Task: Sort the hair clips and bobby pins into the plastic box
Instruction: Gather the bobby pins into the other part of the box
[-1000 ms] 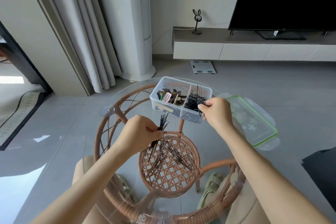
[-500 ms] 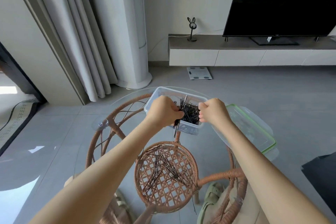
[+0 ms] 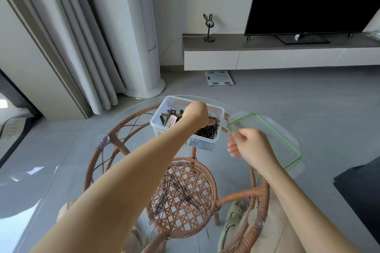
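Note:
A clear plastic box stands on the far side of a round glass table. Its left compartment holds hair clips, pink, green and black. Its right compartment holds a heap of black bobby pins. My left hand reaches down into the box over the divider and the pin heap; its fingers are curled and its grip is hidden. My right hand hovers just right of the box, fingers loosely curled, nothing visible in it. More loose bobby pins lie scattered on the glass nearer me.
The box's lid, clear with a green rim, lies right of the box under my right wrist. The glass top rests on a rattan frame. A black object sits at the right edge. A scale lies on the floor.
My left hand carried a bunch of bobby pins from the pile to the box and lowered into the right compartment. My right hand drew back from the box toward the lid.

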{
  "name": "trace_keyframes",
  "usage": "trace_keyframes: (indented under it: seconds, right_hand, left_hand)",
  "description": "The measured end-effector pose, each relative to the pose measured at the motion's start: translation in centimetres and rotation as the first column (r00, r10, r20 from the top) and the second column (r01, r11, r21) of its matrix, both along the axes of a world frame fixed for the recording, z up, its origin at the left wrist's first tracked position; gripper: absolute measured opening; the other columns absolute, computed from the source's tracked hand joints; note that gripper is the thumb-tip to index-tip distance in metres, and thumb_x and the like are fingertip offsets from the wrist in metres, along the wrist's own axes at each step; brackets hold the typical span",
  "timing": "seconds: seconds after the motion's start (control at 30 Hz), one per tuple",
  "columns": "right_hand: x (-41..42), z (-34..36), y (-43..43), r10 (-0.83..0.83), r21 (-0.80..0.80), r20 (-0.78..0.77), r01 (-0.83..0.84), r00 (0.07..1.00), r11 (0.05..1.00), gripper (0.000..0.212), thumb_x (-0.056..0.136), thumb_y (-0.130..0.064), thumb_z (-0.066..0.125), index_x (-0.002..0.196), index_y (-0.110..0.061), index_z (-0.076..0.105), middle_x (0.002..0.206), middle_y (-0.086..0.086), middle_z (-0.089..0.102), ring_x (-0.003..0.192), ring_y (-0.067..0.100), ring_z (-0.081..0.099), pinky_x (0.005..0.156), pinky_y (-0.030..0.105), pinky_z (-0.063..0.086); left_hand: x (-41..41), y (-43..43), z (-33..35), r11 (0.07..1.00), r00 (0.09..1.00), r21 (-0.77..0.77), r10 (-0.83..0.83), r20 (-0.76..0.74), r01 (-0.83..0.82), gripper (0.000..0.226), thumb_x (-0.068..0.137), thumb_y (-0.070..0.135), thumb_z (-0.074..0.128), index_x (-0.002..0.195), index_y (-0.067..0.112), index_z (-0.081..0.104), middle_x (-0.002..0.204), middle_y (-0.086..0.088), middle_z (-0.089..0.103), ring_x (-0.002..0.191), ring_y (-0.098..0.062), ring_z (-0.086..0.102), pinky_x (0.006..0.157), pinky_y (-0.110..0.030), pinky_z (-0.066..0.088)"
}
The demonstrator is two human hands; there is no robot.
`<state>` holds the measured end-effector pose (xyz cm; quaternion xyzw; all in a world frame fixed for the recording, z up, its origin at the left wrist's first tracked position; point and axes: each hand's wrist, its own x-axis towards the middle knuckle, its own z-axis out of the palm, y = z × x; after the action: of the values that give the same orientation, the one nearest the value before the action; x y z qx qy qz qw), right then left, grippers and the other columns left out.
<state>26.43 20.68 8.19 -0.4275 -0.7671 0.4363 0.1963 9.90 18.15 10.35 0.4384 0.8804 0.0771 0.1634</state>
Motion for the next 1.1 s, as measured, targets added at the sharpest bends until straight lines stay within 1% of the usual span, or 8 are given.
trace_keyframes:
  seconds: [0.17,0.3,0.47,0.6,0.7,0.93,1.03,1.1]
  right_hand:
    - [1.1,-0.5,-2.3,0.055,0.009,0.047,-0.055,0.997,0.998,0.03,0.091,-0.018,0.05,0.068,-0.006,0.065,0.062,0.011,0.068,0.06,0.029,0.069,0.063,0.043,0.06]
    - [2.5,-1.8,-5.1,0.206,0.013,0.235,-0.215,0.95,0.977,0.027,0.089,-0.024,0.053,0.069,-0.009,0.064,0.063,0.005,0.066,0.052,0.022,0.064,0.057,0.031,0.056]
    - [4.3,-4.0,-10.0,0.257,0.037,0.481,-0.312,0.838,0.949,0.044,0.085,-0.032,0.062,0.123,-0.011,0.052,0.111,0.003,0.06,0.097,0.018,0.061,0.075,0.02,0.043]
    - [2.5,-4.1,-12.4,0.228,0.078,0.474,-0.298,0.85,0.951,0.046,0.086,-0.026,0.062,0.124,-0.005,0.047,0.128,0.008,0.052,0.116,0.022,0.052,0.094,0.024,0.042]
    - [0.3,-4.4,-13.5,0.213,0.099,0.494,-0.299,0.843,0.949,0.038,0.086,-0.017,0.062,0.12,-0.002,0.049,0.124,0.012,0.056,0.112,0.024,0.056,0.094,0.027,0.045]
    - [-2.9,-4.9,-13.9,0.275,0.025,0.372,-0.305,0.887,0.952,0.025,0.083,-0.001,0.055,0.106,-0.004,0.062,0.109,0.009,0.067,0.1,0.023,0.062,0.065,0.012,0.044]
    - [-3.4,-4.6,-12.2,0.218,-0.002,0.266,-0.226,0.939,0.974,0.034,0.083,0.004,0.051,0.113,-0.006,0.062,0.117,0.01,0.065,0.105,0.021,0.06,0.085,0.021,0.05]
    - [-4.1,-4.3,-10.7,0.208,0.09,0.256,-0.238,0.944,0.967,0.033,0.085,0.003,0.049,0.114,-0.008,0.061,0.119,0.009,0.062,0.106,0.021,0.059,0.091,0.028,0.05]
  left_hand:
    - [-0.5,-1.8,0.9,0.997,0.998,0.074,-0.021,-0.062,0.026,0.046,0.088,0.023,0.054,0.049,0.008,0.036,0.047,-0.002,0.038,0.041,-0.015,0.032,0.038,-0.023,0.023]
    - [-0.1,-6.6,1.4,0.96,0.998,0.28,-0.022,0.051,0.007,0.032,0.091,0.025,0.05,0.07,0.008,0.066,0.064,-0.007,0.058,0.058,-0.021,0.051,0.047,-0.023,0.036]
    - [0.4,-16.3,-2.6,0.914,0.992,0.394,-0.12,0.042,0.094,0.035,0.095,0.036,0.046,0.102,0.014,0.072,0.107,0.0,0.071,0.098,-0.015,0.065,0.087,-0.028,0.052]
    - [0.3,-19.2,-8.6,0.978,0.999,0.207,-0.041,0.019,0.037,0.074,0.086,0.065,0.007,0.134,0.026,0.049,0.148,0.003,0.04,0.142,-0.017,0.028,0.118,-0.037,0.016]
    - [1.4,-19.3,-10.8,0.962,0.999,0.275,-0.007,0.033,-0.002,0.071,0.091,0.058,0.002,0.14,0.022,0.04,0.152,0.004,0.031,0.146,-0.016,0.013,0.118,-0.03,0.0]
    - [4.0,-20.0,-9.7,0.872,0.914,0.455,-0.021,0.405,-0.182,0.04,0.101,0.026,0.028,0.13,0.016,0.054,0.134,0.01,0.05,0.133,-0.001,0.032,0.114,-0.017,0.016]
    - [4.1,-21.0,-8.3,0.822,0.798,0.442,0.026,0.602,-0.36,0.036,0.098,0.032,0.037,0.127,0.02,0.055,0.125,0.008,0.057,0.126,-0.014,0.05,0.103,-0.022,0.038]
    - [4.3,-21.7,-7.8,0.853,0.895,0.416,0.121,0.429,-0.314,0.04,0.094,0.038,0.046,0.13,0.022,0.051,0.128,0.007,0.054,0.126,-0.016,0.048,0.099,-0.023,0.037]
